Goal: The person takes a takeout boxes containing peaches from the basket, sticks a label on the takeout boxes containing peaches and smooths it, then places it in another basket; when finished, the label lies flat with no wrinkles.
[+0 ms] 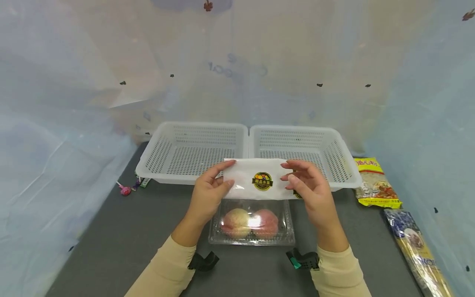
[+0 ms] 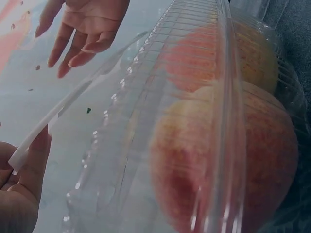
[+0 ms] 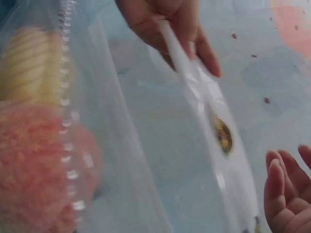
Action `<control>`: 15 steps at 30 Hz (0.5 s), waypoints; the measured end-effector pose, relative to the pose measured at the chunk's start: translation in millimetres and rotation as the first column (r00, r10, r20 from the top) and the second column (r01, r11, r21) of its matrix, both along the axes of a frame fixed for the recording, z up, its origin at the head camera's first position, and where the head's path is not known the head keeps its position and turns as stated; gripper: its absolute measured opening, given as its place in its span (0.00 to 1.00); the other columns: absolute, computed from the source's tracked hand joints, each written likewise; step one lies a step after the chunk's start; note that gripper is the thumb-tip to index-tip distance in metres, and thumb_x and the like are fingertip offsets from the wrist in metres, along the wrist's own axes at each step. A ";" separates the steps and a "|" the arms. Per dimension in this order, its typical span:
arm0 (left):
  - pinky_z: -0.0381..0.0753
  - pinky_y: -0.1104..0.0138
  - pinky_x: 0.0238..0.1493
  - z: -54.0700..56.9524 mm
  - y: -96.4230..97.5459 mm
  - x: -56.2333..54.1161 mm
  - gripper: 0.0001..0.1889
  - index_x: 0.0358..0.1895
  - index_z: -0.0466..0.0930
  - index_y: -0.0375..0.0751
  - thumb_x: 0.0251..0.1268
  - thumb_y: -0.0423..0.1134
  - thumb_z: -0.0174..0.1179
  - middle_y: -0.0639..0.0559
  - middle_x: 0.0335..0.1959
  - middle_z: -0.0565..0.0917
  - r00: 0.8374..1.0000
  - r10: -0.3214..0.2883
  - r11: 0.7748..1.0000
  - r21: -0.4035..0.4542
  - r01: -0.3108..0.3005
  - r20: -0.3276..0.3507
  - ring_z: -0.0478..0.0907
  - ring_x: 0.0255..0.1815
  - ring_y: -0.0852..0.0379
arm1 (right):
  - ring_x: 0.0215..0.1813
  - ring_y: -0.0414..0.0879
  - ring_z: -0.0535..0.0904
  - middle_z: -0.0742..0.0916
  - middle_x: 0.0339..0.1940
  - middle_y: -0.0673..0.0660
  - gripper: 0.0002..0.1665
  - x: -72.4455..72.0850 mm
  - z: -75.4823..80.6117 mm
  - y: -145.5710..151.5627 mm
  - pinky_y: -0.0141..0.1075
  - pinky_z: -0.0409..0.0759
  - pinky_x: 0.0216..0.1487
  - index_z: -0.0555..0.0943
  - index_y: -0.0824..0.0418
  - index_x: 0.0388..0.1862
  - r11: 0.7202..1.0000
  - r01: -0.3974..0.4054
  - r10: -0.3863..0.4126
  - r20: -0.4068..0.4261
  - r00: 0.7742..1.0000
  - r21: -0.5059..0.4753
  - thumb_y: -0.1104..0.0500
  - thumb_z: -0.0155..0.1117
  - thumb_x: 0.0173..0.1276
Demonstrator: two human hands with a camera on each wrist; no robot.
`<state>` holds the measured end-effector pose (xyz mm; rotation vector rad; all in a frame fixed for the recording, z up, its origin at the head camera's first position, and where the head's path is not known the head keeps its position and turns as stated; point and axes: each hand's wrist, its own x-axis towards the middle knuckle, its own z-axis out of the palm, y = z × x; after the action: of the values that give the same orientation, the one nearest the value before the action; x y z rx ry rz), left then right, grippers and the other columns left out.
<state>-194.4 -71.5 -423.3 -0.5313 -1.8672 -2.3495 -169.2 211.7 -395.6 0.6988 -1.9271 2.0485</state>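
Note:
A flat white plastic bag (image 1: 243,181) with a round fruit logo is stretched sideways above the table. My left hand (image 1: 209,187) pinches its left end between thumb and fingers. At the bag's other end my right hand (image 1: 309,185) has relaxed fingers; in the right wrist view these fingers (image 3: 284,194) stand apart from the bag. Just below lies a clear plastic clamshell box (image 1: 252,240) with two peaches (image 1: 236,222) inside. The left wrist view shows the box's ridged side close up, with the peaches (image 2: 194,160) behind the plastic.
Two white perforated baskets (image 1: 193,180) stand side by side at the back. On the right lie a yellow-labelled food packet (image 1: 378,183) and a long blue-and-gold packet (image 1: 417,251). Wrapped lollipops (image 1: 125,190) and a small green packet (image 1: 145,182) are at the left.

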 end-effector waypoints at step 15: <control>0.91 0.58 0.44 -1.3 -2.9 0.7 0.29 0.74 0.78 0.31 0.70 0.15 0.61 0.34 0.69 0.78 0.999 -0.013 1.000 -0.013 0.013 -0.044 0.87 0.57 0.42 | 0.52 0.57 0.84 0.82 0.62 0.68 0.27 2.3 -15.1 -9.7 0.38 0.85 0.49 0.76 0.69 0.74 0.969 -0.096 0.071 0.118 0.991 0.228 0.70 0.66 0.79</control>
<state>-193.7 -74.4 -424.6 -0.5928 -1.8666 -2.3162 -166.9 202.1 -410.7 0.7443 -2.2633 1.9643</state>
